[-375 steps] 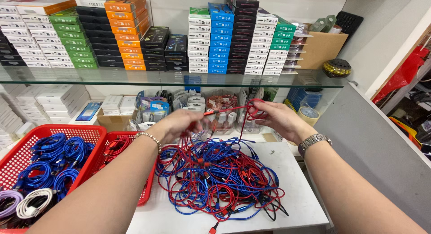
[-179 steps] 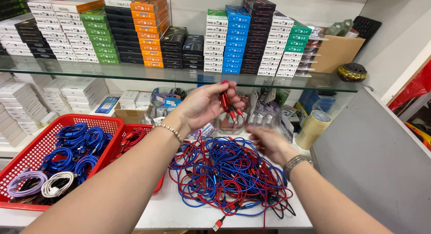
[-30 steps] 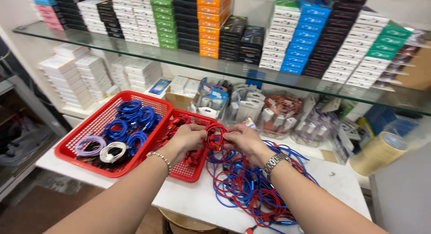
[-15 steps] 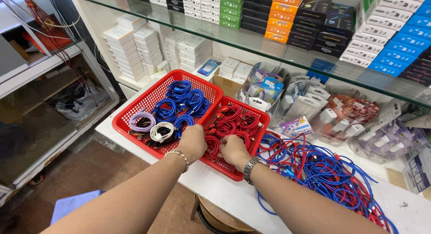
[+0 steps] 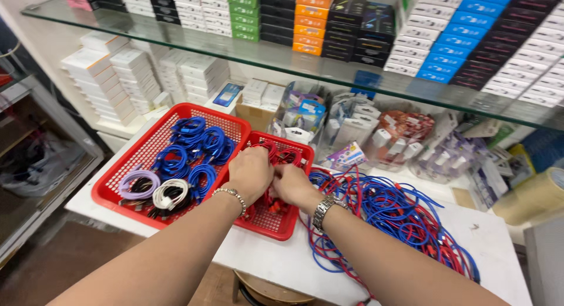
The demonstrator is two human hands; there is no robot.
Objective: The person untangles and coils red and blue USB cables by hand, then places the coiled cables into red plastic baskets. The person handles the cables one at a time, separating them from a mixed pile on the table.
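Hands [image 5: 273,178] in red basket [image 5: 267,222], loose cables [image 5: 405,218] beside

Both hands close together, arms reaching forward

The left hand [image 5: 251,172] and right hand [image 5: 292,185] sit side by side with fingers curled downward; each forearm stretches in from the near edge, wrists nearly level.

We see two baskets side by side on the counter [image 5: 470,235]: coiled cables [image 5: 194,147] in the left basket [image 5: 126,165], both hands in the right basket [image 5: 273,224], loose cables [image 5: 399,212] heaped to its right.
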